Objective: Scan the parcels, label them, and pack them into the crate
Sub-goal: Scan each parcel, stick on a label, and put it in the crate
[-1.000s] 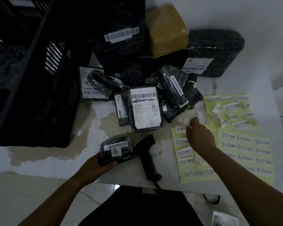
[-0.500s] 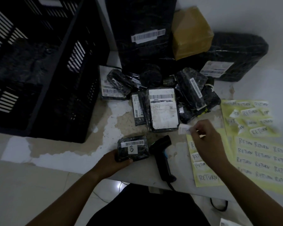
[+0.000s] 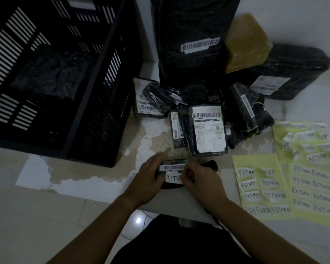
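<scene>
At the near edge of the table (image 3: pixel 151 138), both hands meet over a small parcel (image 3: pixel 171 167) wrapped in black plastic, with a barcode strip across its far side. The left hand (image 3: pixel 148 180) grips the parcel's left end, with the fingers laid over the top and curled round it. The right hand (image 3: pixel 200 181) is bunched, its fingertips (image 3: pixel 185 176) at the right end of a white RETURN label (image 3: pixel 172 178) that lies on the parcel just near of the barcode. In the dim light they seem to pinch that end of the label rather than press it flat.

Just behind the right hand, the black head of a barcode scanner (image 3: pixel 211 164) shows on the table, the rest hidden by the hand and wrist.

A large black slatted crate (image 3: pixel 107 111) stands at far left, with a dark wrapped parcel (image 3: pixel 51 73) lying in its bottom. Right of the crate is a pile of small black parcels (image 3: pixel 208 128), several with white shipping labels facing up. Beyond the pile stand a tall black parcel (image 3: pixel 194 35), a brown taped box (image 3: pixel 246 42) and, furthest right, a broad black parcel (image 3: pixel 293 73).

Yellow backing sheets (image 3: pixel 259 187) covered with handwritten RETURN stickers lie spread at right, near the right forearm.
</scene>
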Demonstrator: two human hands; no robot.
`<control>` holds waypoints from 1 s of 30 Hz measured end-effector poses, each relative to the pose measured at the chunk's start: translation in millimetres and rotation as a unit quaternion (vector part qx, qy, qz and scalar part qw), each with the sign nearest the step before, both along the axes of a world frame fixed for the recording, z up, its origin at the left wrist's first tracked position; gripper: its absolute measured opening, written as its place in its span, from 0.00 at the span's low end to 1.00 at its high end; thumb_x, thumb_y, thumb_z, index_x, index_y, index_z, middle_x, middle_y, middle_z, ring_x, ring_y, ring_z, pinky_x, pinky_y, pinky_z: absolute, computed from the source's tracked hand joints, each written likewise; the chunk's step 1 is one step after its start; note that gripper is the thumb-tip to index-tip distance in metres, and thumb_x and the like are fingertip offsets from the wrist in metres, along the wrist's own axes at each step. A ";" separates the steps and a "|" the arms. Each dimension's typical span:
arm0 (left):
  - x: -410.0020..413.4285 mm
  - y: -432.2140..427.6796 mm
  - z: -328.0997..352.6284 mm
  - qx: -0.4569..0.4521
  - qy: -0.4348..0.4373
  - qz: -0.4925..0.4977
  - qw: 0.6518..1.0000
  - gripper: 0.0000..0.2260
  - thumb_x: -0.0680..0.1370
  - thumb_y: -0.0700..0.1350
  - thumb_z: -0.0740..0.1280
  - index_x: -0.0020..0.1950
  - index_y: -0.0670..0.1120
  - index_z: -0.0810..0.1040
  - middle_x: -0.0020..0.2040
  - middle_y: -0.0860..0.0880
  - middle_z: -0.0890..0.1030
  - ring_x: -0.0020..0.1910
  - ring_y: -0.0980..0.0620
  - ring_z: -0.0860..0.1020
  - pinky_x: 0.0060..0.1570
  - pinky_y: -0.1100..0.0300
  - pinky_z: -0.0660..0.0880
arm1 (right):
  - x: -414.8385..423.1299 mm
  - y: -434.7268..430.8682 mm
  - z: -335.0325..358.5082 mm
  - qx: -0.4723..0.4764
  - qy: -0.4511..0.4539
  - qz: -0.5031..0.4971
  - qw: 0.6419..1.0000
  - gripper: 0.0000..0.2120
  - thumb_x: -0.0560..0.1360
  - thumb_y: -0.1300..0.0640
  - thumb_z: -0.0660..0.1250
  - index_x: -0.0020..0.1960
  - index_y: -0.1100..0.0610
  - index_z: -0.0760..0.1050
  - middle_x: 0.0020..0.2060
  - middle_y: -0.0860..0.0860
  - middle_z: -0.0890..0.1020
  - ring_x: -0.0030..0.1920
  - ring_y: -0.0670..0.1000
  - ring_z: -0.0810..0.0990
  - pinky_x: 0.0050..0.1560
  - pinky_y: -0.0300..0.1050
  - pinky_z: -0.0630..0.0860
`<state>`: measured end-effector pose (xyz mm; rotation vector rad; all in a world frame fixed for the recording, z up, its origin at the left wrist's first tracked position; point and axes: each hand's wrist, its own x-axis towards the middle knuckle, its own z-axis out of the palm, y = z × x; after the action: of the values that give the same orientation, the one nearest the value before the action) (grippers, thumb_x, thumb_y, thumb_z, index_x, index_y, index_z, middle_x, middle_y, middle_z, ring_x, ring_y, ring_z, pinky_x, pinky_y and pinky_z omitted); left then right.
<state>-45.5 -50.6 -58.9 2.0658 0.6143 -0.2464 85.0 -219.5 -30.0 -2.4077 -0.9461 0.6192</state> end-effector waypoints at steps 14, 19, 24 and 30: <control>0.1 1.1 -11.2 -0.031 -0.031 0.028 0.999 0.19 0.85 0.48 0.62 0.75 0.59 0.64 0.72 0.62 0.66 0.70 0.67 0.65 0.68 0.76 0.61 | -5.6 16.4 -19.0 -0.016 -0.116 0.031 0.993 0.08 0.69 0.52 0.76 0.40 0.51 0.77 0.33 0.48 0.82 0.33 0.51 0.80 0.37 0.42 0.72; -0.1 -1.2 -16.8 0.018 -0.019 0.025 0.999 0.23 0.84 0.52 0.64 0.78 0.51 0.67 0.76 0.56 0.68 0.72 0.62 0.66 0.71 0.69 0.63 | -4.2 26.3 -21.7 -0.054 -0.171 0.066 0.982 0.11 0.64 0.53 0.78 0.36 0.51 0.76 0.27 0.48 0.80 0.27 0.51 0.78 0.36 0.42 0.70; -2.8 -4.6 -22.5 0.038 -0.018 0.018 0.999 0.28 0.80 0.58 0.61 0.79 0.51 0.67 0.77 0.51 0.69 0.74 0.52 0.70 0.73 0.51 0.69 | -5.0 26.9 -26.6 -0.072 -0.205 0.094 0.972 0.14 0.58 0.54 0.81 0.38 0.52 0.78 0.26 0.49 0.79 0.27 0.52 0.78 0.36 0.42 0.72; -1.0 -5.7 -22.4 0.045 -0.021 0.021 0.999 0.26 0.81 0.53 0.64 0.79 0.50 0.66 0.78 0.48 0.69 0.75 0.50 0.69 0.75 0.55 0.65 | -4.0 30.9 -23.3 -0.093 -0.236 0.089 0.963 0.18 0.53 0.53 0.82 0.37 0.53 0.77 0.27 0.49 0.79 0.29 0.52 0.78 0.37 0.44 0.71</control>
<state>-46.4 -56.3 -81.3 2.1364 0.6538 -0.1531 81.0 -188.5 -53.3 -2.7208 -1.3625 0.1928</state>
